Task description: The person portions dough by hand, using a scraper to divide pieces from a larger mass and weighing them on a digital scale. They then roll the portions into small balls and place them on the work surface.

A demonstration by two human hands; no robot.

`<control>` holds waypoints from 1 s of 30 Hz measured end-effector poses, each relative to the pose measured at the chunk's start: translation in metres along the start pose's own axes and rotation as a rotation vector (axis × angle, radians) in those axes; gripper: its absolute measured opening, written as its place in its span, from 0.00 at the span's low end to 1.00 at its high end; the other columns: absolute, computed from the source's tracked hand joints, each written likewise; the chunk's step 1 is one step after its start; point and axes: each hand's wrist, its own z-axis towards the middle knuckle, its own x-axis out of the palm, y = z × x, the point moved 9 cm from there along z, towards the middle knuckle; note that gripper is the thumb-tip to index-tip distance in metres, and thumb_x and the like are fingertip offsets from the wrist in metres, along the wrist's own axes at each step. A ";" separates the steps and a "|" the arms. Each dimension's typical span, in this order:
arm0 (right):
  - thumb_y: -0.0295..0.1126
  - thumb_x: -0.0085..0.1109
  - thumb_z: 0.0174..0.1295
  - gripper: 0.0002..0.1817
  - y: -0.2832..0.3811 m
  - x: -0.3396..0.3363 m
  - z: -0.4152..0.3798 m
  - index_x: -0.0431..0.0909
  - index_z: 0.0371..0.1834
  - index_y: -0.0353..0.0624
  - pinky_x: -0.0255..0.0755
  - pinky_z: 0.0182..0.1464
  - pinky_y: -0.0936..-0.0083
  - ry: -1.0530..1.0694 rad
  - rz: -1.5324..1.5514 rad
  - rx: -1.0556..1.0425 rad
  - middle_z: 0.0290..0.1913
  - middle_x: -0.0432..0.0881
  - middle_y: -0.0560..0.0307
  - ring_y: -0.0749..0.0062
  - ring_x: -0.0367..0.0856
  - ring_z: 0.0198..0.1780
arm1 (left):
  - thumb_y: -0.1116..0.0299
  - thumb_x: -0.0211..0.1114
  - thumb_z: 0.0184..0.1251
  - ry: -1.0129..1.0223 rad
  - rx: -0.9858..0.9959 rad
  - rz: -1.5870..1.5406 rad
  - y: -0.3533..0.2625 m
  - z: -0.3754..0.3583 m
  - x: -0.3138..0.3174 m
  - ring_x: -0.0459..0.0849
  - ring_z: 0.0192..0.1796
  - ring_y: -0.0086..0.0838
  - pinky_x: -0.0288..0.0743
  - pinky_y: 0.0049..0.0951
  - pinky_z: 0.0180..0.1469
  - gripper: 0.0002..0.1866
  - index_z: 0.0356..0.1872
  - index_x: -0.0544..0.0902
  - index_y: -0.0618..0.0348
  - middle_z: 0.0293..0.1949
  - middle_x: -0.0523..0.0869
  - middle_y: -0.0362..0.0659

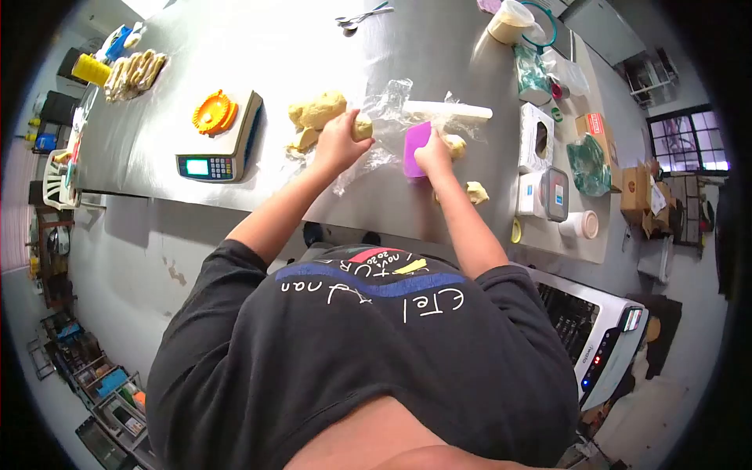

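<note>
- While the left grip [339,143] clasps a dough piece [363,127], a larger lump [319,108] just left of it, the right grip [434,157] pinches the purple scraper [415,149].
- Dividing dough seems in hand; any join is hidden.
- Next probably needs a steady scraper.

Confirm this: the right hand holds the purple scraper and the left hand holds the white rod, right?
Not quite: the head view shows the left hand holding a lump of dough, not the white rod. The right hand does hold the purple scraper.
</note>
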 end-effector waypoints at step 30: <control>0.27 0.46 0.47 0.30 0.031 -0.030 -0.011 0.66 0.59 0.40 0.70 0.51 0.59 0.140 0.025 0.008 0.44 0.78 0.34 0.45 0.77 0.48 | 0.62 0.69 0.49 0.211 -0.091 -0.273 0.006 -0.019 0.074 0.75 0.54 0.43 0.68 0.36 0.57 0.26 0.50 0.77 0.60 0.52 0.75 0.49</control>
